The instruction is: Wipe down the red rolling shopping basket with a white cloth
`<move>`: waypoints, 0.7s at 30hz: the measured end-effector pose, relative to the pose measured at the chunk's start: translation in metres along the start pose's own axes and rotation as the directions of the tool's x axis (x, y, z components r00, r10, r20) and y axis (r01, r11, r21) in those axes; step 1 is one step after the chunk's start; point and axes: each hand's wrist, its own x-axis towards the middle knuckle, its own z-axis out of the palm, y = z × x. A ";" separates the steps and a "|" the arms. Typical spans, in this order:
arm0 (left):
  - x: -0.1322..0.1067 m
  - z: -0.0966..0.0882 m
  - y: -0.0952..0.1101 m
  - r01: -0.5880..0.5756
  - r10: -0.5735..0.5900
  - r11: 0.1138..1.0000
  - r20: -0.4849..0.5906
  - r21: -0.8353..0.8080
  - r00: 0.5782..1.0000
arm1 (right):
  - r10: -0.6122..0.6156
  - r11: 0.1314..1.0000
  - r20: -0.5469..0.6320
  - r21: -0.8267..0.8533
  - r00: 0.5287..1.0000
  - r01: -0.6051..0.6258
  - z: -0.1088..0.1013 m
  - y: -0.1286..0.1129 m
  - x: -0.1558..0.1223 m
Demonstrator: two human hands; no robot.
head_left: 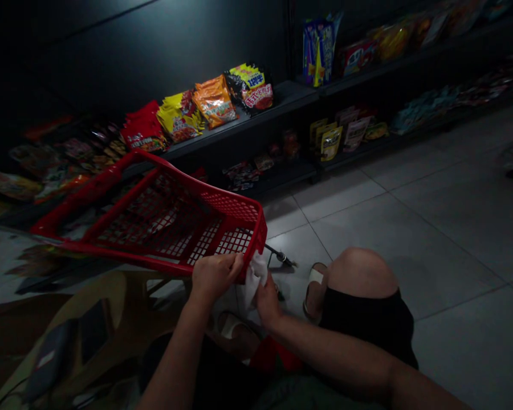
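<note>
A red plastic shopping cart (pixel 183 265) stands in front of me, its basket of perforated walls tilted toward my knees. My left hand (pixel 216 276) is closed over the rim at the basket's near corner. Just right of it, my right hand (pixel 267 299) pinches a crumpled white cloth or tissue (pixel 256 273) and presses it against the basket's end. Parts of the right fingers are hidden behind the white piece. Below the basket, a thin metal leg with a caster (pixel 284 259) sticks out over the floor.
Dark shelves (pixel 286 94) hold several bright snack packets (pixel 216 99) behind the cart. At the lower left, a pale wooden stool or chair (pixel 111 290) bears dark flat objects (pixel 57 353). My knee (pixel 363 273) and sandalled foot (pixel 316 290) are over the grey tiled floor (pixel 431 239).
</note>
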 end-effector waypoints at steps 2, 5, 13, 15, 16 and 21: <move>0.001 -0.001 0.000 -0.015 0.015 1.000 0.003 -0.013 1.000 | -0.056 0.998 -0.002 0.015 0.998 0.056 0.006 -0.017 -0.009; -0.003 -0.003 0.001 -0.042 0.041 0.998 -0.028 -0.045 0.999 | -0.257 0.956 -0.005 -0.147 0.966 0.254 0.009 -0.053 0.019; -0.025 -0.004 0.016 -0.167 0.138 0.978 -0.205 -0.128 0.969 | -0.563 0.389 0.423 -0.622 0.710 0.680 0.012 -0.151 0.183; -0.026 -0.002 0.018 -0.193 0.154 0.971 -0.249 -0.142 0.956 | -0.486 0.393 0.564 -0.541 0.667 0.744 0.017 -0.160 0.198; -0.026 -0.001 0.019 -0.206 0.161 0.967 -0.268 -0.150 0.950 | -0.432 0.438 0.606 -0.506 0.667 0.743 0.018 -0.161 0.200; -0.028 0.001 0.016 -0.259 0.198 0.955 -0.339 -0.146 0.920 | -0.330 0.450 0.638 -0.541 0.695 0.710 0.005 -0.156 0.180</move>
